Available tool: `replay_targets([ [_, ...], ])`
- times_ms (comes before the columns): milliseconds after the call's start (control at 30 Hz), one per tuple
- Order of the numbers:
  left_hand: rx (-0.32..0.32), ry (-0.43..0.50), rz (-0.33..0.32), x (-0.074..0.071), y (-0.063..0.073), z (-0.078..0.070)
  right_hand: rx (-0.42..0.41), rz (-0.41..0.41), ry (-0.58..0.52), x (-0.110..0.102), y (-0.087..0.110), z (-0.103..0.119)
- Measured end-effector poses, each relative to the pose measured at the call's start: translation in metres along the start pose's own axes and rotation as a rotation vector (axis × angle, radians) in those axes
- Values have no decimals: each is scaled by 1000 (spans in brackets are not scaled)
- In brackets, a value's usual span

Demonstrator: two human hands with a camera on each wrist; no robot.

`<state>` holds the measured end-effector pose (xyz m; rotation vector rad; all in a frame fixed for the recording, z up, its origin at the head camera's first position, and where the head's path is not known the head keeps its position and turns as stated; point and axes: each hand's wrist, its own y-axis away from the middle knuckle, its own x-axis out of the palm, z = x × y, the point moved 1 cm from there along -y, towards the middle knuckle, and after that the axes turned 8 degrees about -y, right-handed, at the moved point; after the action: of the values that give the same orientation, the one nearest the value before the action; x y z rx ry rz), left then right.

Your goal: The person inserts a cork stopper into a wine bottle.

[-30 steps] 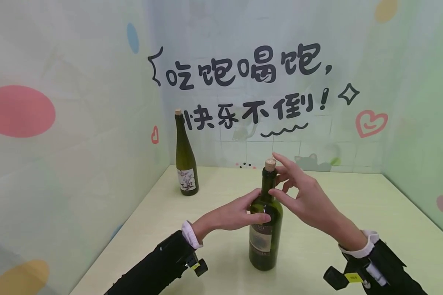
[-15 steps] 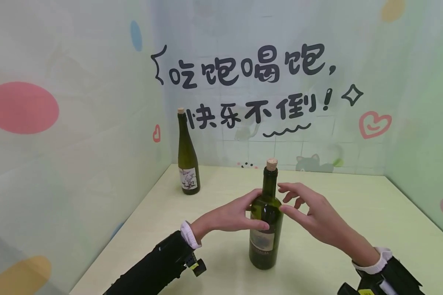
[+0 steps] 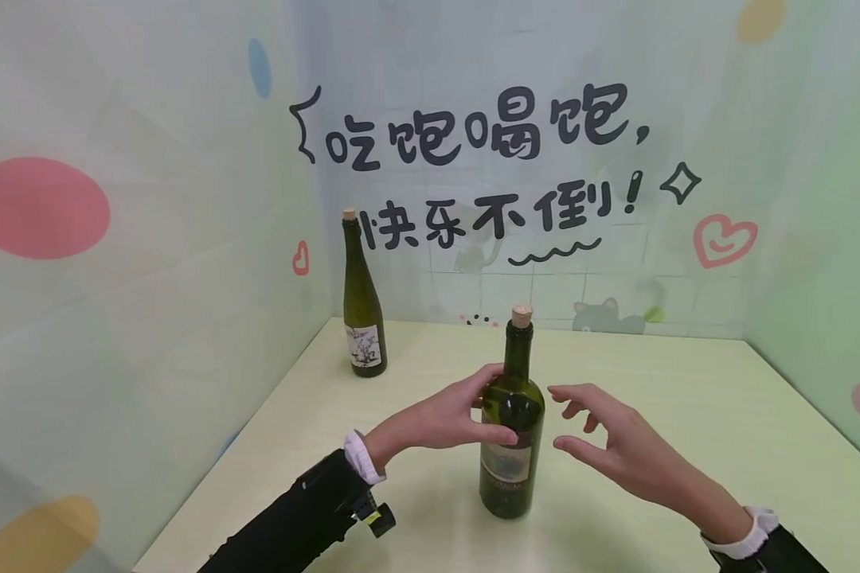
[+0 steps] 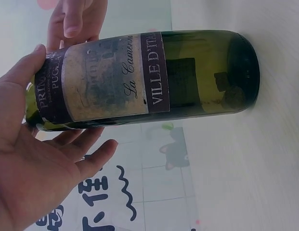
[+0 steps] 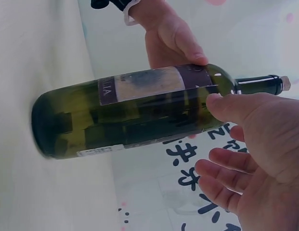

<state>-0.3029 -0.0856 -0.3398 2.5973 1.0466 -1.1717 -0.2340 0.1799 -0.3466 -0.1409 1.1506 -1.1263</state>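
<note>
An upright dark green wine bottle [image 3: 512, 414] with a cork [image 3: 521, 316] in its neck is at the middle of the table [image 3: 416, 509]. My left hand [image 3: 437, 414] grips its shoulder from the left, thumb across the front and fingers round the back. The label [image 4: 113, 77] shows in the left wrist view, facing my side. To the right of the bottle, my right hand [image 3: 616, 438] hovers with loosely bent, spread fingers and holds nothing. In the right wrist view its thumb [image 5: 228, 107] overlaps the bottle's shoulder.
A second, slimmer green bottle [image 3: 364, 310] with a cork and a white floral label stands at the table's back left. Printed fabric walls [image 3: 150, 318] rise along the left, back and right edges of the table.
My right hand has come down from beside the cork and neck and moved away to the right of the bottle. My left hand keeps its grip on the bottle's shoulder.
</note>
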Motion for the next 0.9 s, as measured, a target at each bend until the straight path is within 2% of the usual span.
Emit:
replay_targets([
  [600, -77, -3, -24, -8, -5, 3, 63, 39, -15, 6, 25, -27],
  [900, -84, -11, -39, -10, -7, 6, 117, 56, -29, 11, 38, -36],
])
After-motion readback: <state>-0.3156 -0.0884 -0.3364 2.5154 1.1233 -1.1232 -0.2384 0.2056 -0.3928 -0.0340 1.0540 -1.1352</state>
